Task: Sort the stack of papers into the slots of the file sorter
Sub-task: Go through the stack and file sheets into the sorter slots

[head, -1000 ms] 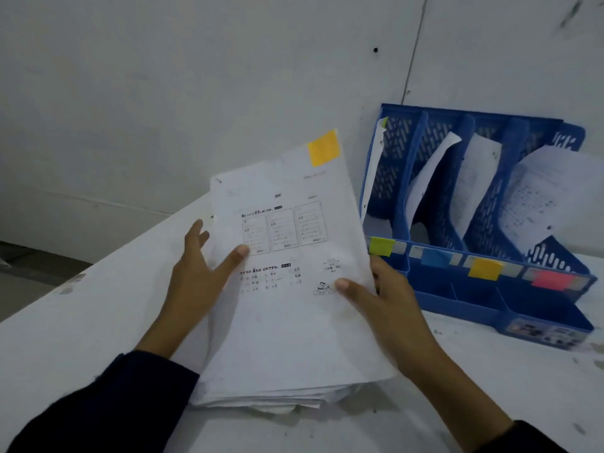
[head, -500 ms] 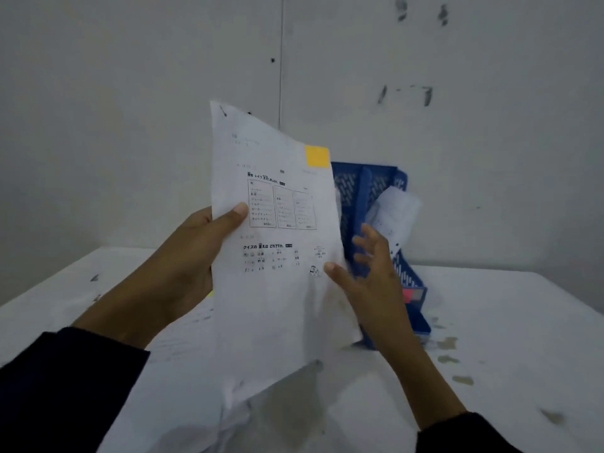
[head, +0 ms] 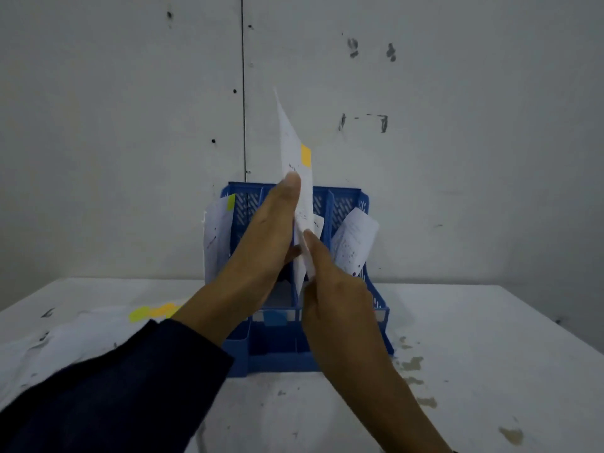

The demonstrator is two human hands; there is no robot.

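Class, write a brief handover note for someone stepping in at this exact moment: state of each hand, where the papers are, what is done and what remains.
Left hand and right hand both hold the orange-tagged sheet upright, its lower edge entering a middle slot of the blue file sorter.
Done: a green-tagged sheet stands in the leftmost slot, another sheet in the rightmost.
Left: seat this sheet, then sort the paper stack lying on the table at left.

A pale grey wall [head: 457, 191] fills the background, split by a thin dark vertical seam [head: 243, 93] and dotted with small dark scuffs and holes. Below it runs a white bench [head: 490, 338], its top stained with brownish blotches [head: 413, 364] under dim light.
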